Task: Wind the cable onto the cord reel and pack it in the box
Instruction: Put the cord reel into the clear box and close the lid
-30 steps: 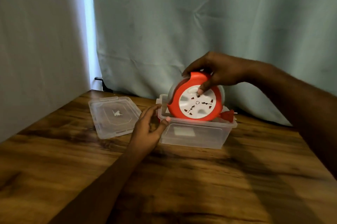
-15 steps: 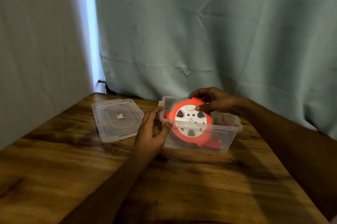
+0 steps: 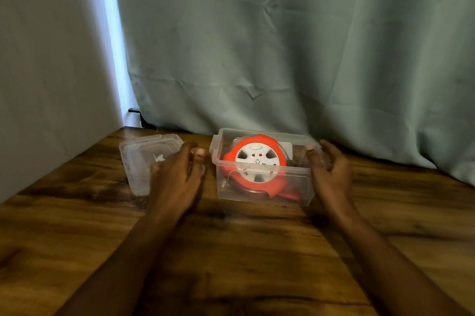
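Observation:
The red cord reel point(image 3: 257, 161), with its white socket face turned toward me, leans tilted inside the clear plastic box point(image 3: 298, 187) on the wooden table. Its red plug shows at the box's lower right corner. My left hand point(image 3: 177, 177) hovers just left of the box with loose, relaxed fingers, holding nothing. My right hand point(image 3: 330, 169) is beside the box's right end, fingers relaxed and close to the wall; whether it touches is unclear.
The box's clear lid point(image 3: 144, 159) lies flat on the wooden table point(image 3: 231, 251), left of the box and partly behind my left hand. A green curtain point(image 3: 282, 46) hangs close behind the box. A pale wall stands at the left.
The reel went down from above the box into it. My right hand let go of the reel and moved to the box's right end. My left hand came off the box's left corner.

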Demonstrator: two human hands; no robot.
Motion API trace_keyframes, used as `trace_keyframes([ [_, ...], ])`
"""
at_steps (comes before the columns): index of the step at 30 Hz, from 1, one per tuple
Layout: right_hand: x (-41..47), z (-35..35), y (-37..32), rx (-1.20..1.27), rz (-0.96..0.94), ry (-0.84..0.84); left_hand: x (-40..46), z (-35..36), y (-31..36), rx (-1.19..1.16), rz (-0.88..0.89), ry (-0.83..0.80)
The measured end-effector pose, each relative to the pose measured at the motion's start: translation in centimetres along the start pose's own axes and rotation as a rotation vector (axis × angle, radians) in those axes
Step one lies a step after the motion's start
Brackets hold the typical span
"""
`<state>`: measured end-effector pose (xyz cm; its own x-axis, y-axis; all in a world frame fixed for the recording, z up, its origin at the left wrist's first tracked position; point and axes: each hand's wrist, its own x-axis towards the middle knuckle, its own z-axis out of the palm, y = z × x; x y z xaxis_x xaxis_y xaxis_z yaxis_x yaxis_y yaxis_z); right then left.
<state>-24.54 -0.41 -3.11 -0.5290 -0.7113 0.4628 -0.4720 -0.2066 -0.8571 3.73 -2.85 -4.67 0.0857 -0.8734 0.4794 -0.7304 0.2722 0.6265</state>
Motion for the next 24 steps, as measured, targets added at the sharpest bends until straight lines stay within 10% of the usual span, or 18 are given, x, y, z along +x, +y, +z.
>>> trace_keyframes([
  [4, -1.2, 1.1, 0.0, 0.04, 0.033, -0.005, 0.9, -1.0, -3.7, 0.558, -0.107, -0.164],
  [14, -1.8, 1.0, 0.5, 0.078, 0.027, -0.01, 2.0, -3.6, -0.9, 0.345, 0.234, 0.343],
  [18, -1.9, 1.1, 0.3, 0.076, 0.01, -0.006, 3.7, -7.3, 2.8, -0.15, 0.181, 0.619],
  [24, -2.0, 0.9, -0.3, 0.056, 0.029, -0.028, 8.3, -9.7, 6.9, -1.141, -0.251, 0.28],
])
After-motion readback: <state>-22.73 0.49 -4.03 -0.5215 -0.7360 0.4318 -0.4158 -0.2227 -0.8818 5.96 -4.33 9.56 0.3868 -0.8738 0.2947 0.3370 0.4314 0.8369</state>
